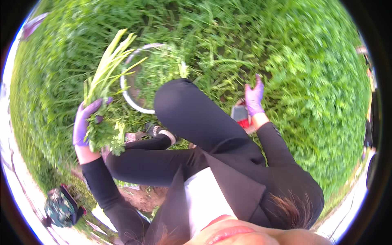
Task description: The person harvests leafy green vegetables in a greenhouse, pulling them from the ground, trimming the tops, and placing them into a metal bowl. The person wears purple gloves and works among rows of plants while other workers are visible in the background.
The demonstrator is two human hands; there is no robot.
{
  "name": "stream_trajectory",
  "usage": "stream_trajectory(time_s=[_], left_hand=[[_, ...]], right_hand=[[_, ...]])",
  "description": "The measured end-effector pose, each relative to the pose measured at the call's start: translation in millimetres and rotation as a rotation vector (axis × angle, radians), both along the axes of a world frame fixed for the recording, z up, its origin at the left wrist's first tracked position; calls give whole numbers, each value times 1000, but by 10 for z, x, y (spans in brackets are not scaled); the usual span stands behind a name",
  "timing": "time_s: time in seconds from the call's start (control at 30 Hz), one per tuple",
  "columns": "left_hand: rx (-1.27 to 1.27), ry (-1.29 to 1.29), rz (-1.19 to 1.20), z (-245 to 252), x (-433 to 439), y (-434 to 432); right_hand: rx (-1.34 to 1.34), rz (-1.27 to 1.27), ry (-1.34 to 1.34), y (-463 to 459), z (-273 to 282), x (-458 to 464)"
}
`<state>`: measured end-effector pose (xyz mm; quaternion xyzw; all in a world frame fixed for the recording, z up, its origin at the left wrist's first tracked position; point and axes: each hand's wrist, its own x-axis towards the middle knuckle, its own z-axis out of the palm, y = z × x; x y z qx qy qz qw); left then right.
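Note:
My left hand (84,122), in a purple glove, grips a bunch of leafy greens (107,70). The pale stems point up and away, and the leaves hang by my wrist. My right hand (254,95), also gloved in purple, is over the plants at the right, thumb and finger apart, with nothing visible in it. Some of its fingers are hidden. Between my hands lies a round container with a pale rim (137,107); cut-looking greens (162,62) show inside it. My bent knee covers part of that rim.
Dense leafy plants (309,88) surround me. A grey and red shoe (240,116) is below my right wrist, and another dark shoe (153,130) is by my leg. Bare soil (144,199) shows behind me. A person in a camouflage cap (62,208) is at the lower left.

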<state>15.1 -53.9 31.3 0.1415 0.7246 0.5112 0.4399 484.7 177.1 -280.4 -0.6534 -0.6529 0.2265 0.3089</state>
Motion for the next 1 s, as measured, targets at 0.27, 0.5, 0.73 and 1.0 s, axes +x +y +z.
stream_trajectory(time_s=[0.27,0.5,0.73,1.0], left_hand=[[407,-194,34,-34,-28,-194],[467,-129,-3,-369,-338,-212],[378,-296,-220,-496,-327,-239],[248,859,-95,-653,-172,84]], right_hand=[[-1443,1240,802,-371,2906,-3203],[-1500,1313,1450,-520,2819,-4242],[-1395,1420,1666,-30,2817,-4622],[-1099,1037,1553,-21,2739,-4571]])
